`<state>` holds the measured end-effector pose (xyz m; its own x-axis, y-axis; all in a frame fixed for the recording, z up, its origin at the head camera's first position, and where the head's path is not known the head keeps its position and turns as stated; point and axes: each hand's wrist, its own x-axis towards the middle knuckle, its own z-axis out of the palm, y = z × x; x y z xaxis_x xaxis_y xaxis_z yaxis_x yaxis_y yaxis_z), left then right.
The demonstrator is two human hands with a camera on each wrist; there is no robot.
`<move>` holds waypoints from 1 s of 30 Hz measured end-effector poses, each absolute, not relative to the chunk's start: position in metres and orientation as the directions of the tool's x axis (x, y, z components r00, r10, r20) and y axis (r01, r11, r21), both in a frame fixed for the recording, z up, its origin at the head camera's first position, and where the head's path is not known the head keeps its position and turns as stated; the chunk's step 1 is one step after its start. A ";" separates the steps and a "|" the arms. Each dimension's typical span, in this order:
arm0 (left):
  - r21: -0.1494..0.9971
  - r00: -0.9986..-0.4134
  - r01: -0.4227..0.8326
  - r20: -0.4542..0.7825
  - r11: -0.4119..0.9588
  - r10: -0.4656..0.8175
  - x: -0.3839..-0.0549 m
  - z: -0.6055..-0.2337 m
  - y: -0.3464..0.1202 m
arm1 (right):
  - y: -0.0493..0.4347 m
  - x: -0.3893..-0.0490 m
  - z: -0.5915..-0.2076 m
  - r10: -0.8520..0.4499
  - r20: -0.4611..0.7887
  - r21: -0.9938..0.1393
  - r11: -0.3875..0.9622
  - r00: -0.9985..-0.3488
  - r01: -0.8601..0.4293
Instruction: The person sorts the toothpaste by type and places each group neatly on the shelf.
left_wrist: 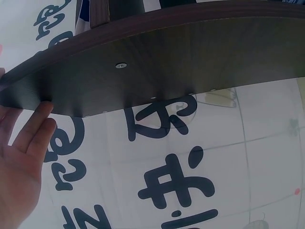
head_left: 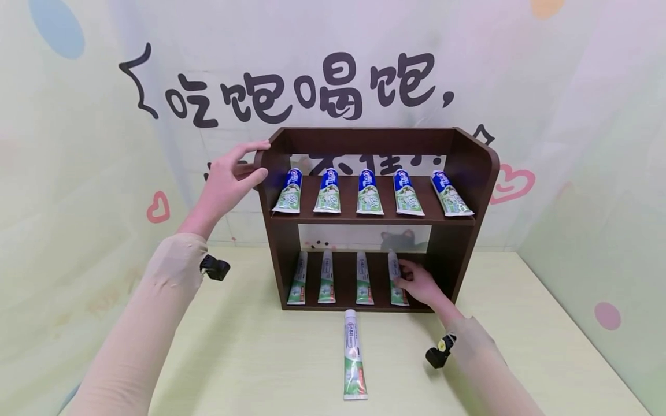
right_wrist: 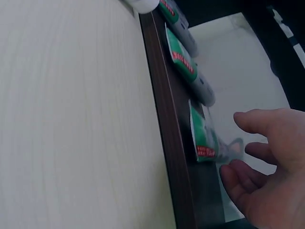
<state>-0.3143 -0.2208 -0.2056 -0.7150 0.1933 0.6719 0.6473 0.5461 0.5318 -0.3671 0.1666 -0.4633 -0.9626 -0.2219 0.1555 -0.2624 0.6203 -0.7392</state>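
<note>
My left hand (head_left: 229, 176) holds the upper left edge of a dark brown two-tier rack (head_left: 369, 141). In the left wrist view its fingertips (left_wrist: 45, 109) touch the outer face of the side panel. Low on the right, my right hand (head_left: 420, 283) is at the rightmost green-and-white toothpaste tube (head_left: 395, 277) on the bottom shelf. The right wrist view shows thumb and fingers spread apart beside that tube's upper end. Several matching tubes (head_left: 326, 277) lie to its left, crimped ends forward. Another green-and-white tube (head_left: 355, 355) lies on the table before the rack, cap toward it.
On the upper shelf, several blue-and-green toothpaste tubes (head_left: 369, 193) lie in a spaced row. The rack stands on a pale wood-grain table (head_left: 250, 358). Behind it hangs a light printed backdrop (head_left: 333, 34) with large dark characters.
</note>
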 end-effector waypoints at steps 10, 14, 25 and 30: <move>0.544 -0.731 0.631 0.655 0.553 0.190 -0.315 -0.206 -0.222 | 0.149 -0.349 -0.450 -0.204 0.224 -0.740 0.601 -0.953 -0.303; 0.550 -0.733 0.632 0.653 0.546 0.190 -0.316 -0.206 -0.223 | 0.142 -0.340 -0.448 -0.216 0.237 -0.743 0.587 -0.947 -0.320; 0.539 -0.731 0.626 0.657 0.564 0.184 -0.313 -0.205 -0.220 | 0.123 -0.312 -0.450 -0.277 0.309 -0.741 0.529 -0.910 -0.413; 0.534 -0.724 0.632 0.665 0.561 0.183 -0.314 -0.205 -0.220 | 0.118 -0.299 -0.452 -0.286 0.345 -0.714 0.539 -0.894 -0.448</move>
<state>-0.3135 -0.2203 -0.2054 -0.7244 0.1834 0.6645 0.6321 0.5614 0.5341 -0.2986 0.1182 -0.4517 -0.8940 -0.2863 0.3447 -0.4478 0.5389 -0.7135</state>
